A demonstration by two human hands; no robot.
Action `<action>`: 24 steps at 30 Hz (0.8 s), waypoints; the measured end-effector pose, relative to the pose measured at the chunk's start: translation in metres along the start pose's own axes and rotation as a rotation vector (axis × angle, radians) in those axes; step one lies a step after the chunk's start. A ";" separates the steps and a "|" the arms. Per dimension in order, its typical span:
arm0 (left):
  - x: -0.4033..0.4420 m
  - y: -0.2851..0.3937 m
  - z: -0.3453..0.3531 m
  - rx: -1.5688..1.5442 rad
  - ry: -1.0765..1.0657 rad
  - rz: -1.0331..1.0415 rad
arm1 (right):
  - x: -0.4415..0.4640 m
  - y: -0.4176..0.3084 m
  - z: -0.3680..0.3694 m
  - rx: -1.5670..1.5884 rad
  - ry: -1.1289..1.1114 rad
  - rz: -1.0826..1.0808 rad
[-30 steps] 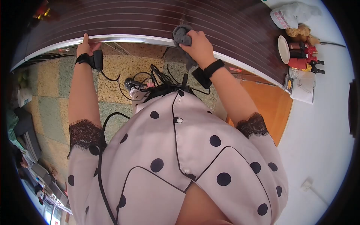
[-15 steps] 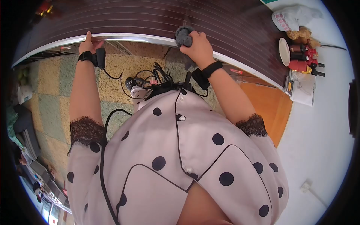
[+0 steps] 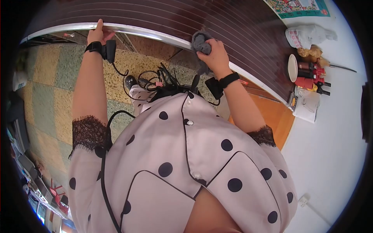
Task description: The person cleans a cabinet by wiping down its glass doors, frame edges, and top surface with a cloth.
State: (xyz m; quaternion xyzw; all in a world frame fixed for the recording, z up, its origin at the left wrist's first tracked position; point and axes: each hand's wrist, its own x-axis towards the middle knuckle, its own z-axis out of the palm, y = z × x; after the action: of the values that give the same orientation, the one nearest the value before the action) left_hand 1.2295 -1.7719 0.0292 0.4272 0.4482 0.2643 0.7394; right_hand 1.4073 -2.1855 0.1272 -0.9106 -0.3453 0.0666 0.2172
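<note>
My right hand (image 3: pixel 216 57) is closed around a bunched dark grey cloth (image 3: pixel 201 42). The cloth rests on the dark brown slatted table (image 3: pixel 155 15) by its metal-trimmed front edge, and a loose part hangs below the edge. Farther left, my left hand (image 3: pixel 98 35) grips the table edge (image 3: pixel 132 29), thumb on top and fingers partly hidden underneath. Both wrists wear black straps with small black boxes and cables.
At the table's right end stand a white plate (image 3: pixel 292 68), several red-and-black bottles (image 3: pixel 311 73), a plastic bag (image 3: pixel 307 35) and a white packet (image 3: pixel 307 105). A colourful poster (image 3: pixel 299 7) lies at the far side. Black cables (image 3: pixel 167 77) hang before my lap.
My right hand and the cloth have shifted right along the table edge. The view has turned, bringing the poster into sight. My left hand still holds the edge.
</note>
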 end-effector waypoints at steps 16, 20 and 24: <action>0.000 0.001 0.002 0.049 -0.011 -0.024 | 0.010 0.025 -0.008 0.543 0.005 0.282; -0.004 0.003 0.005 0.071 -0.031 -0.023 | 0.001 0.003 -0.004 0.028 0.069 -0.044; -0.008 0.005 0.007 0.063 -0.031 -0.026 | 0.002 -0.006 -0.003 -0.006 0.047 0.054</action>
State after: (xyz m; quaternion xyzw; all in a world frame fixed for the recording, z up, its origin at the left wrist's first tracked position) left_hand 1.2317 -1.7784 0.0390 0.4485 0.4502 0.2337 0.7359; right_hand 1.4057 -2.1815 0.1327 -0.9216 -0.3155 0.0499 0.2206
